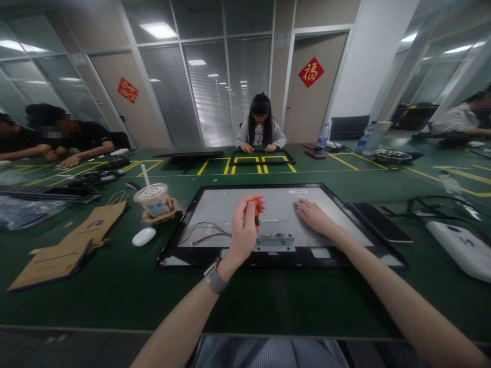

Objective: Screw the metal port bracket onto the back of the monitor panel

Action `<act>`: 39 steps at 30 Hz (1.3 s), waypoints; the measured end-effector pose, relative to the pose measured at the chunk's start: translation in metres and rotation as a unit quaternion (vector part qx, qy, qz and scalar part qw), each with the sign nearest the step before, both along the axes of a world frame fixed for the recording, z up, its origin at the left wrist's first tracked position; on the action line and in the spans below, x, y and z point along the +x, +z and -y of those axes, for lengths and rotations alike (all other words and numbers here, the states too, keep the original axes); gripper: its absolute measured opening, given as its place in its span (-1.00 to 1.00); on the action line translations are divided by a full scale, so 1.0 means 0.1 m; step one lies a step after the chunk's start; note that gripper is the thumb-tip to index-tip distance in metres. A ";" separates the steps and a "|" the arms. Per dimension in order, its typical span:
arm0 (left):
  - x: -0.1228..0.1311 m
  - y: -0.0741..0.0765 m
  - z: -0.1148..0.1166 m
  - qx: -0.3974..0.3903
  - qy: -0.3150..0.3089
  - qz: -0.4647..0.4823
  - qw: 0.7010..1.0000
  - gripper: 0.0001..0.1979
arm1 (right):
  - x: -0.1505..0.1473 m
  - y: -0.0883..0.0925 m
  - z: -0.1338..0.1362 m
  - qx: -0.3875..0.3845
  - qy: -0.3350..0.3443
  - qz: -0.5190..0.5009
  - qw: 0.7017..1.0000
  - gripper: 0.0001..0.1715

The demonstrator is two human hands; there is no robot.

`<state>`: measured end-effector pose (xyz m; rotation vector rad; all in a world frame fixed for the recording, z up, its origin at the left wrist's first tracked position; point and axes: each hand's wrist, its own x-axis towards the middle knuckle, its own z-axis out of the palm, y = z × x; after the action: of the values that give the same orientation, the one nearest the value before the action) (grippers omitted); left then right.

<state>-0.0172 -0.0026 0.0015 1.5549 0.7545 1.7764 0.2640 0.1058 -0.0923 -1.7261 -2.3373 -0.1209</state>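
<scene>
My left hand [244, 221] is wrapped round a screwdriver [257, 208] with an orange and black handle. It is held upright, and its shaft points down at a metal bracket [274, 236] with connector ports; whether the tip touches is too small to tell. The bracket sits near the front edge of a flat display panel [207, 204] with a grey back and black frame. My right hand [312, 216] lies flat on the right part of the panel, fingers stretched out. Thin wires [207, 231] run across the panel to the left of the bracket.
Left of the panel are a drink cup [152, 197], a white oval case [143, 236] and a paper bag [86, 230]. To the right lie a dark phone [379, 221] and a white device [458, 248]. Across the table, a person [261, 128] touches a black frame [264, 162].
</scene>
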 end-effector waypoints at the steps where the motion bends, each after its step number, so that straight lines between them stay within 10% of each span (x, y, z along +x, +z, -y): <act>1: 0.00 0.00 0.00 -0.003 -0.013 0.012 1.000 -0.74 | 0.00 0.00 0.00 -0.001 0.001 0.001 1.000 -0.43; 10: 0.00 0.05 0.02 0.036 0.070 -0.036 0.996 -0.83 | 0.00 -0.02 -0.01 0.011 0.000 0.015 1.000 -0.44; 26: 0.00 0.00 -0.06 -0.002 -0.023 -0.007 1.000 -0.68 | 0.02 -0.04 -0.03 0.008 0.009 0.008 1.000 -0.43; 39: -0.01 0.01 -0.03 0.047 0.085 -0.063 0.993 -0.92 | 0.00 -0.02 -0.03 0.006 0.002 0.007 1.000 -0.43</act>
<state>-0.0185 -0.0001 0.0023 1.7230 0.8977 1.8723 0.2642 0.1084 -0.0946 -1.7213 -2.3436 -0.1460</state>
